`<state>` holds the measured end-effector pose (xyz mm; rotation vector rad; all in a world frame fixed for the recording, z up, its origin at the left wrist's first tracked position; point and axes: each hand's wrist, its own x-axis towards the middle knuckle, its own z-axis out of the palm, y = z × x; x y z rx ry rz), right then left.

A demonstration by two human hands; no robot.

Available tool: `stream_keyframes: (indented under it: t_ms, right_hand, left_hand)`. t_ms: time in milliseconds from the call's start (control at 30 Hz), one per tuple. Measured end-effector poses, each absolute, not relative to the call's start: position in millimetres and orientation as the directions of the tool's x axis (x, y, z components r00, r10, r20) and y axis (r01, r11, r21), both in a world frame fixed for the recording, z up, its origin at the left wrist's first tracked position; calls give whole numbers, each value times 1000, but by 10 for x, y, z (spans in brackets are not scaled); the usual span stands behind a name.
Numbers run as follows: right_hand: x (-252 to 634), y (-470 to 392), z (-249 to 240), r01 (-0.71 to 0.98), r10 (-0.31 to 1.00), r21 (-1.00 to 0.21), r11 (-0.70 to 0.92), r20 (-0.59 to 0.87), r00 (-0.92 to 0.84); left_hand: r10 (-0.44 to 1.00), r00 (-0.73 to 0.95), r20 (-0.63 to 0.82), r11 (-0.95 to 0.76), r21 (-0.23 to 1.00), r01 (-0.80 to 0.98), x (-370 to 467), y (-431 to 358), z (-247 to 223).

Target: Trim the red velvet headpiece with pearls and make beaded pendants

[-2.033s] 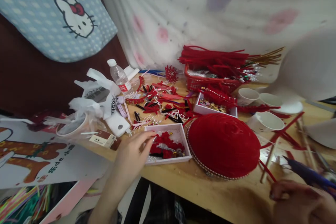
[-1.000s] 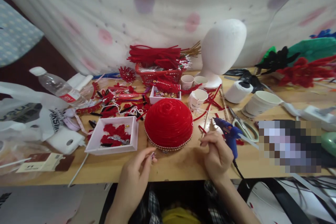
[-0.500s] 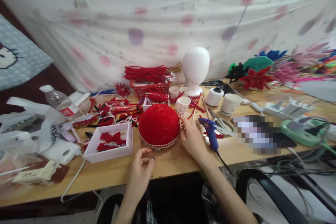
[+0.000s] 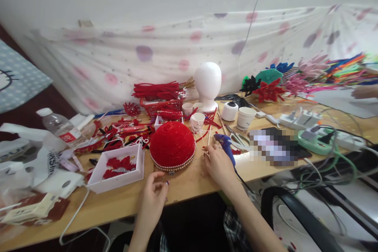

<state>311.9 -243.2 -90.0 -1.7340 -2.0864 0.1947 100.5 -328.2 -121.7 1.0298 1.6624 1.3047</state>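
A red dome (image 4: 172,144) with a string of pearls round its lower rim sits near the table's front edge. Just in front of it, my left hand (image 4: 155,193) hovers with curled, parted fingers and nothing in them. To the dome's right, my right hand (image 4: 217,163) is apart from it, fingers spread near the blue glue gun (image 4: 226,147). Scissors (image 4: 239,141) lie beyond the gun. A white box (image 4: 118,167) with red pieces stands left of the dome. Behind it are a paper cup (image 4: 197,122) with threads and a white foam head (image 4: 208,86).
A plastic bottle (image 4: 60,128) and bags are at the left. At the right lie a phone (image 4: 277,145), a green power strip (image 4: 314,140) and cables. A red basket (image 4: 161,107) stands at the back. Another person's hand (image 4: 366,91) shows at the far right.
My right hand has come away from the dome's edge and moved right, toward the glue gun. The view has turned right, bringing another person's hand into sight. My left hand stays in front of the dome.
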Motion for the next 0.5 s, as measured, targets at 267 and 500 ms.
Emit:
stream_keyframes:
  t_ms: [267, 500]
  right_hand:
    - [2995, -2345, -850, 863, 977, -474, 177, 187, -98]
    - [3370, -2701, -995, 793, 967, -594, 136, 255, 25]
  left_hand:
    - [887, -455, -82, 106, 994, 27, 1031, -3263, -1199]
    - [850, -491, -190, 176, 981, -75, 1053, -3294, -1220]
